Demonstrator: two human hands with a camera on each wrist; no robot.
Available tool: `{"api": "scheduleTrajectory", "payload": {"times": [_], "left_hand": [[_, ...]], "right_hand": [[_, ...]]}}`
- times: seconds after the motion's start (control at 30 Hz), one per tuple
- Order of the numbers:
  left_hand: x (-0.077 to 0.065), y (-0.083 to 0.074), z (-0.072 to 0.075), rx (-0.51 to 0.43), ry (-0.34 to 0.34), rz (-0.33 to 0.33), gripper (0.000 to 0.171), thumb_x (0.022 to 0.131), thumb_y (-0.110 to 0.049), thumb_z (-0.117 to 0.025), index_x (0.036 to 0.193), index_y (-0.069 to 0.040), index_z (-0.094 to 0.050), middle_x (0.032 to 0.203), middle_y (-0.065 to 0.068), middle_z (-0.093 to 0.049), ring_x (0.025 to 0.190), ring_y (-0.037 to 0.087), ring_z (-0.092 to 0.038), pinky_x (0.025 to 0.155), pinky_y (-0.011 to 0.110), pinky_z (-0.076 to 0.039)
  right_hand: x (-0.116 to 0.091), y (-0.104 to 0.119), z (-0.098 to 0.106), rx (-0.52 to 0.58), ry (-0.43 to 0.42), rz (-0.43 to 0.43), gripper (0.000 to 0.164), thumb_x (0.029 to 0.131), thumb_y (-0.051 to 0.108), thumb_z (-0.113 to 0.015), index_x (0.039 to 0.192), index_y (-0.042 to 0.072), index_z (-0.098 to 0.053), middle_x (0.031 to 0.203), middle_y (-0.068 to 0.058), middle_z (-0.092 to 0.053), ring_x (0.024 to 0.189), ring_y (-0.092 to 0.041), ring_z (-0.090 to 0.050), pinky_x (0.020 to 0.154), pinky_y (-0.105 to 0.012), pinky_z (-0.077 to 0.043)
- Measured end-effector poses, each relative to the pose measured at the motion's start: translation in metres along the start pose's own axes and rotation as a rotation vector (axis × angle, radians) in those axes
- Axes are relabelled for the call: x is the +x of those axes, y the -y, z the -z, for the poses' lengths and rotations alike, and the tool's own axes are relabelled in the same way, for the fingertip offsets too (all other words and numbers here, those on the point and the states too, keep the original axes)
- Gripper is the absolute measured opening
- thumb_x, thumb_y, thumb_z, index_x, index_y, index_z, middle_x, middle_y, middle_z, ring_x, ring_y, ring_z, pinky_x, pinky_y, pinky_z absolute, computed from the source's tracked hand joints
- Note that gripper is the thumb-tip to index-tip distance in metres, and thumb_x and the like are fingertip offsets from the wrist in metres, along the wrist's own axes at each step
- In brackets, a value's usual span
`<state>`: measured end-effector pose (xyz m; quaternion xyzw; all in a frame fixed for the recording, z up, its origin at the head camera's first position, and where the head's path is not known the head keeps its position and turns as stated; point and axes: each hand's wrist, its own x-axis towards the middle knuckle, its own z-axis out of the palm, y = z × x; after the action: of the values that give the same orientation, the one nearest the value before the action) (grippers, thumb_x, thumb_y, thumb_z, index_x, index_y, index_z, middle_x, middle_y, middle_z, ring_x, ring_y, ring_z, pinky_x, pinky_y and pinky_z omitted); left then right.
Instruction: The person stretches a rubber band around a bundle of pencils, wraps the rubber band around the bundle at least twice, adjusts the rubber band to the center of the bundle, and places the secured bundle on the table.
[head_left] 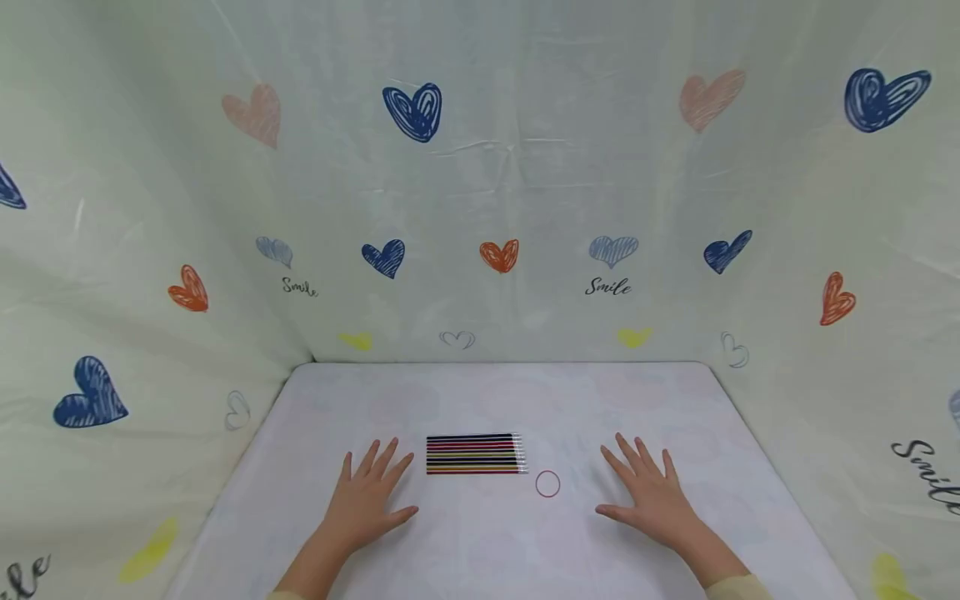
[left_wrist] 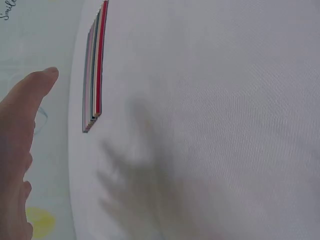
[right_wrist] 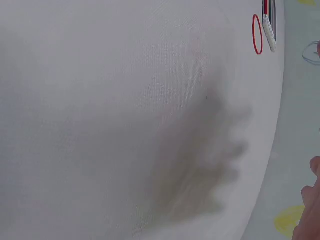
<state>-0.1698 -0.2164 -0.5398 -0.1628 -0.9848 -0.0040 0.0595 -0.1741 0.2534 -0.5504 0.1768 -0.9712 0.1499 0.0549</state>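
Observation:
Several pencils [head_left: 474,454] in dark, red and yellow colours lie side by side in a flat row, their whitish ends to the right. Just right of that row is a thin red ring [head_left: 547,484], flat on the table. To the left of the pencils, my left hand [head_left: 366,502] has its fingers spread and holds nothing. My right hand [head_left: 654,498], also spread and holding nothing, is to the right of the ring. The left wrist view shows the pencils [left_wrist: 94,70] beyond the thumb; in the right wrist view the ring [right_wrist: 257,34] sits beside the pencil ends [right_wrist: 269,34].
A white-covered table [head_left: 495,550] carries these things. Behind it and along both sides hangs a pale curtain [head_left: 510,183] printed with hearts and the word Smile. Both hands cast soft shadows on the tabletop.

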Motion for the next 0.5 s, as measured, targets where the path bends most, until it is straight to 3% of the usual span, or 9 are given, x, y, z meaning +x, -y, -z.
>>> {"api": "scheduleTrajectory", "payload": {"times": [0.5], "left_hand": [[0.029,-0.018,-0.01,-0.141,0.01,-0.03,0.09,0.076,-0.059,-0.073,0.145,-0.009,-0.044,0.155,0.015,-0.03,0.141,0.038,-0.028,0.108,0.057,-0.026]], "right_hand": [[0.038,0.033,-0.026,0.124,-0.02,0.031,0.092,0.075,0.056,-0.076,0.148,0.012,-0.042,0.154,-0.015,-0.034,0.14,-0.042,-0.026,0.106,-0.067,-0.013]]}}
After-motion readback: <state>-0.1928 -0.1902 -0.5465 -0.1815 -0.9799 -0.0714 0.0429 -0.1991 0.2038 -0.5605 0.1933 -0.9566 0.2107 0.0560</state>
